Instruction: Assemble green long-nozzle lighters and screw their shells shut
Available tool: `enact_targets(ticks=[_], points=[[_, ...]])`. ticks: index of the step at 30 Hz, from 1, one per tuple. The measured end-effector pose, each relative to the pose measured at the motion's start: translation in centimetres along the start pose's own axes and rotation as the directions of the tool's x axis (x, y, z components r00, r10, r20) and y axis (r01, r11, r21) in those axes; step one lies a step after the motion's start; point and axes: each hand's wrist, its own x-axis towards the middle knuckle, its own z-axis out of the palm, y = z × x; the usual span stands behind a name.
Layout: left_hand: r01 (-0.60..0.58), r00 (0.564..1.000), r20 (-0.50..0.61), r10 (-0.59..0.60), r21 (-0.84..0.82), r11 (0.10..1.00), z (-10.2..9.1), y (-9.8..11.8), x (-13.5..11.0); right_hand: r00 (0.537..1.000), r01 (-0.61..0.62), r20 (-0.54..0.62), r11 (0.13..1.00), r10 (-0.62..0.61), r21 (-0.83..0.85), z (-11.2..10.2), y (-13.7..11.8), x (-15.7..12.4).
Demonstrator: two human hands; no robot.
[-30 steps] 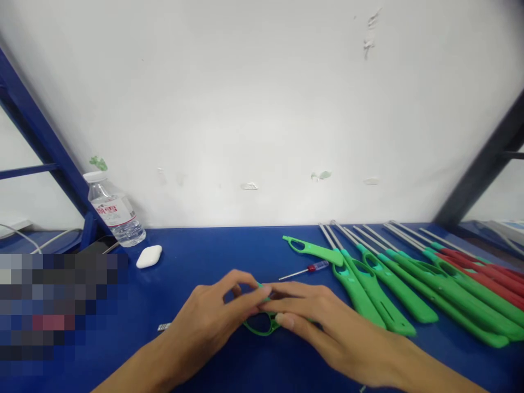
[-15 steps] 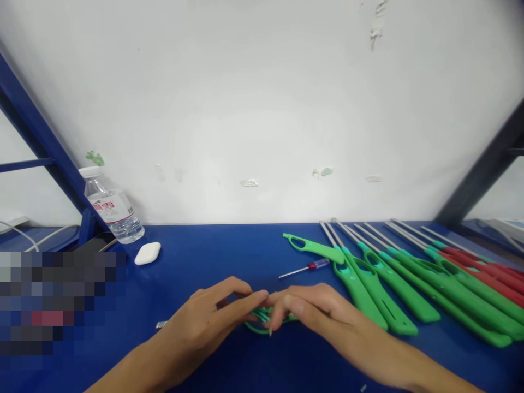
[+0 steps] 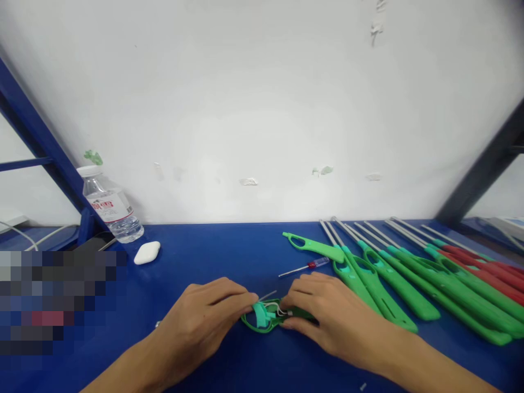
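Low in the middle, an opened green lighter casing (image 3: 257, 328) lies between my hands, with a teal trigger (image 3: 261, 315) and thin pale wires showing inside its loop. My left hand (image 3: 207, 314) is closed at the casing's left end, thumb and fingertips against the trigger. On the other side, my right hand (image 3: 317, 305) grips the casing's body, fingertips beside a small dark part and the wires. Its palm hides the rest of the body. A loose green half shell (image 3: 313, 248) and a screwdriver (image 3: 305, 267) with a red and clear handle lie behind my right hand.
Several long-nosed green lighters (image 3: 405, 289) and red ones (image 3: 483, 267) lie in a row at the right. A water bottle (image 3: 112, 207) and a white case (image 3: 147, 252) stand at the left. One small screw (image 3: 363, 387) lies near the front edge.
My hands have moved apart, uncovering the trigger and wires in the casing. The right hand has turned from reaching over the loop to gripping the body further right.
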Motion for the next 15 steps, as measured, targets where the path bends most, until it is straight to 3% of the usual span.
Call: enact_targets(ticks=[7,15], points=[[0.079,0.964,0.254,-0.076,0.000,0.997,0.1,1.0,0.1,1.000,-0.008,-0.009,0.998,0.009,0.060,0.2,0.3,0.1],[0.204,0.952,0.237,-0.192,-0.027,0.979,1.3,0.8,-0.3,0.997,-0.053,-0.045,0.989,0.060,0.134,0.3,0.1,0.1]])
